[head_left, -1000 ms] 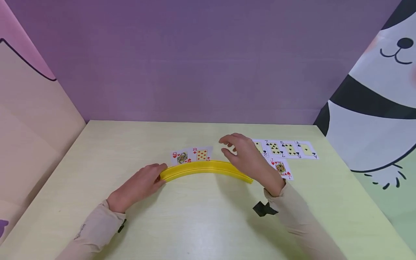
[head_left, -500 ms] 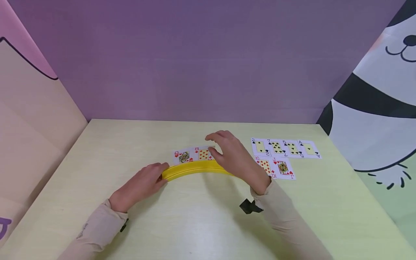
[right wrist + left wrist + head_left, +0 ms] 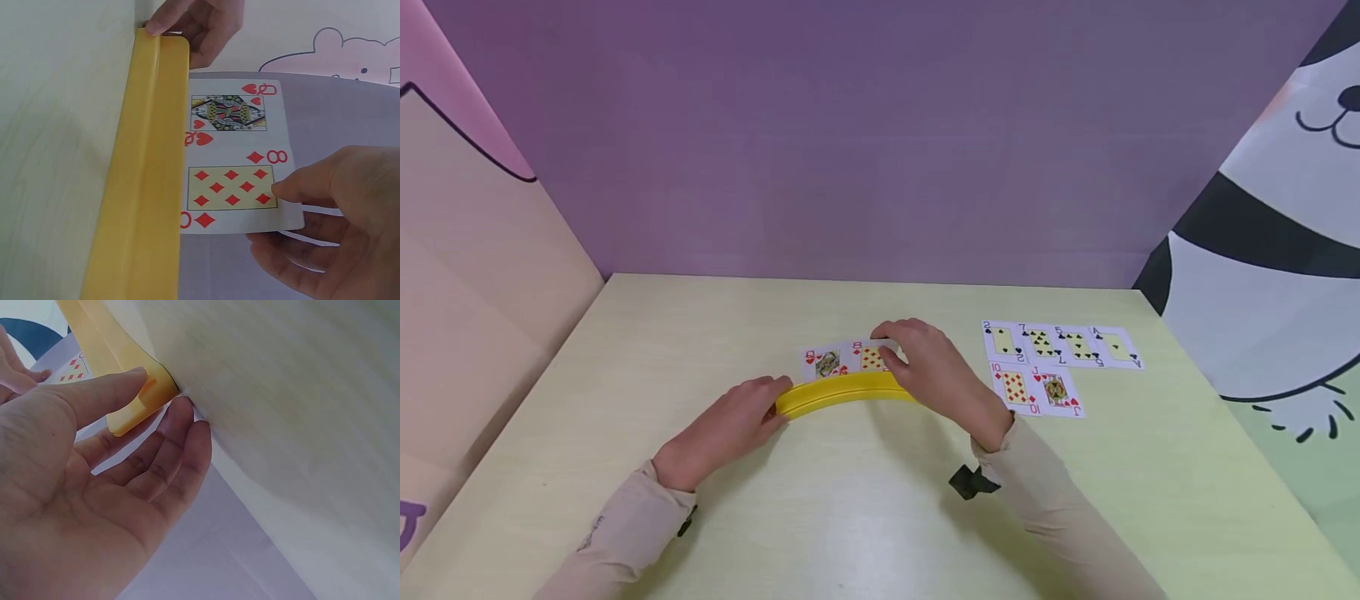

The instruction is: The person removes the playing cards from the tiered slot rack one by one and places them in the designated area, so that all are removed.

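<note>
One card matters most from my end: the eight of diamonds (image 3: pixel 232 187), on the far side of the yellow holder (image 3: pixel 838 392), its bottom edge hidden by the holder and its long axis running up across the holder's length. I judge that freeing it would mean moving it along that axis. Nearer to it is the right hand (image 3: pixel 938 373), beyond the holder's rim; I read it as pinching the card, thumb on the face and fingers behind, though I can't see how firmly they press at the back. Next along, toward the holder's left end, is the queen of hearts (image 3: pixel 229 112). At that end I see the left hand (image 3: pixel 726 429) gripping the holder between thumb and fingers. Right of the holder, four black cards (image 3: pixel 1041 343) lie in a row, two red cards (image 3: pixel 1015 389) along its near side.
</note>
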Demonstrator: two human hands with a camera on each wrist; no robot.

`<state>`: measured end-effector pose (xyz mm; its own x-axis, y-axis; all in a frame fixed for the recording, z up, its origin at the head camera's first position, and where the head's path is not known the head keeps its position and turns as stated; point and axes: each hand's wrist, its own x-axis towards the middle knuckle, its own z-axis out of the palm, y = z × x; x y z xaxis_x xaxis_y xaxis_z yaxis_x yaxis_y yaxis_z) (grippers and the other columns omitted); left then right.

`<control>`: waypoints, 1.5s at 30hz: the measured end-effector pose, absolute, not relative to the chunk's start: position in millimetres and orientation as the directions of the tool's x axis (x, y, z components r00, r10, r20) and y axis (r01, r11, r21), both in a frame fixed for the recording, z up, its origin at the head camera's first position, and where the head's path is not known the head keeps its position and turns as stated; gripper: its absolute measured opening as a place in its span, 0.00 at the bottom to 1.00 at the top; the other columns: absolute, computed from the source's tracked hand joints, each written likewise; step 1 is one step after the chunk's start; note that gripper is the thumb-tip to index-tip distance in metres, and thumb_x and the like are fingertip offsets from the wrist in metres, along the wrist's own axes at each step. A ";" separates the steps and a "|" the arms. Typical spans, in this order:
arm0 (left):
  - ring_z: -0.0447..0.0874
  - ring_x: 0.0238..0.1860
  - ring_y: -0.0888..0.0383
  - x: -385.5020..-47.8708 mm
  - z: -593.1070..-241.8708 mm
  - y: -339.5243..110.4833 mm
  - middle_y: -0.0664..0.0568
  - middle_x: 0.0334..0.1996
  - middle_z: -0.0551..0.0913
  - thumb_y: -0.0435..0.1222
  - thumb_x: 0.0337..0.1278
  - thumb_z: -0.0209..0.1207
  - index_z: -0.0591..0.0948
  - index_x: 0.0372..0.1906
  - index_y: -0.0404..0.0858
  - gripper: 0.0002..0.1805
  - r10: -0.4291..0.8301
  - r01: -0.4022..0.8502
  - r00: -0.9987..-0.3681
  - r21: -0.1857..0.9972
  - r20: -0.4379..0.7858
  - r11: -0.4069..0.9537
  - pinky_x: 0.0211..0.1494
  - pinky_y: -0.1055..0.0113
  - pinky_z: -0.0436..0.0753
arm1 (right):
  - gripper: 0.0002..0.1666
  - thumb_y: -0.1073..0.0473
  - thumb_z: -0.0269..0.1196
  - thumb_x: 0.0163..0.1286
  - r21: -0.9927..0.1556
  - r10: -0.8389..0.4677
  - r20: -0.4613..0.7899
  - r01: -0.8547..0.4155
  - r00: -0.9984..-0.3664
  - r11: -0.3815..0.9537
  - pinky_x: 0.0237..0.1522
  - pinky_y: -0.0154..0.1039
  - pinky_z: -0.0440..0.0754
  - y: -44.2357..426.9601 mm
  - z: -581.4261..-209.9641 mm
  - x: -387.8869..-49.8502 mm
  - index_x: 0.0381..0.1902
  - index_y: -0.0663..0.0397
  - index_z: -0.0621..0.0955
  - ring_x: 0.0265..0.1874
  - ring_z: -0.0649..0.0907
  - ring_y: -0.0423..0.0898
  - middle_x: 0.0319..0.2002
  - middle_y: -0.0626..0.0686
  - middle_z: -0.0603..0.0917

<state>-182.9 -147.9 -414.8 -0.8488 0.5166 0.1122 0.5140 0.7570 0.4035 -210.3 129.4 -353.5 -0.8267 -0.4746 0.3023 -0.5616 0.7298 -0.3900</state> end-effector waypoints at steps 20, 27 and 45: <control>0.70 0.27 0.60 -184.3 -417.4 -146.1 0.55 0.28 0.73 0.32 0.58 0.68 0.77 0.45 0.37 0.14 0.505 0.497 -0.858 0.412 0.100 0.763 0.30 0.70 0.74 | 0.10 0.64 0.62 0.71 -0.382 -0.497 0.284 -0.572 -0.820 0.726 0.42 0.40 0.83 127.3 -361.6 -212.5 0.49 0.56 0.85 0.37 0.83 0.46 0.46 0.52 0.88; 0.71 0.28 0.59 -183.4 -417.2 -146.9 0.54 0.29 0.75 0.31 0.58 0.68 0.77 0.46 0.36 0.14 0.504 0.496 -0.858 0.417 0.102 0.761 0.31 0.70 0.74 | 0.10 0.65 0.62 0.71 -0.388 -0.504 0.287 -0.580 -0.815 0.716 0.40 0.38 0.82 128.0 -361.6 -212.2 0.48 0.56 0.85 0.34 0.83 0.44 0.45 0.51 0.88; 0.70 0.27 0.59 -183.7 -416.3 -148.0 0.54 0.28 0.74 0.31 0.57 0.68 0.77 0.44 0.36 0.13 0.509 0.498 -0.855 0.430 0.099 0.753 0.30 0.70 0.74 | 0.10 0.64 0.62 0.71 -0.411 -0.494 0.274 -0.565 -0.825 0.716 0.40 0.39 0.83 136.6 -352.3 -212.2 0.48 0.56 0.85 0.34 0.83 0.44 0.45 0.52 0.88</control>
<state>-183.7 -148.0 -416.3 -0.8552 0.5088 0.0987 0.4978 0.7534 0.4297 -212.2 136.6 -352.3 -0.8250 -0.4943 0.2739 -0.5651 0.7156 -0.4105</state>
